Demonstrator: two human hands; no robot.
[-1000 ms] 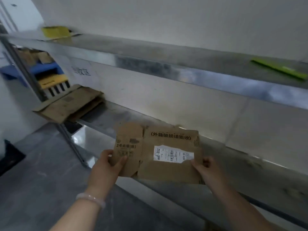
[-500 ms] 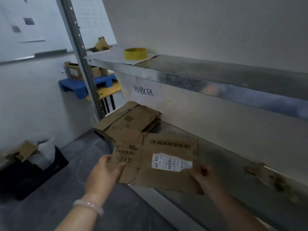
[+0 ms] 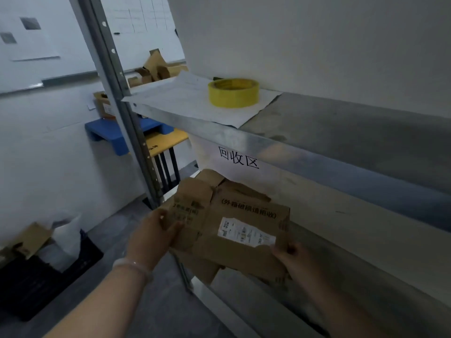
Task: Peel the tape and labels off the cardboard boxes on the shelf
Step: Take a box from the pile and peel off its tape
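Observation:
I hold a flattened brown cardboard box (image 3: 234, 254) in both hands, in front of the lower metal shelf (image 3: 341, 264). A white shipping label (image 3: 245, 232) is stuck on its front face below printed lettering. My left hand (image 3: 156, 236) grips the box's left flap, thumb on top. My right hand (image 3: 296, 261) pinches the lower right edge, close to the label's right end. More flattened cardboard (image 3: 214, 178) lies on the lower shelf behind the held box, partly hidden by it.
A yellow tape roll (image 3: 233, 92) sits on white paper on the upper shelf (image 3: 329, 128). A paper sign (image 3: 238, 158) hangs under that shelf. The steel upright (image 3: 122, 101) stands left. A black bin (image 3: 36, 276) with cardboard scraps is on the floor, lower left.
My view has swung left and closer to the shelf's left end. The held box has moved with both hands toward the cardboard stack, now overlapping it. Both grips are unchanged.

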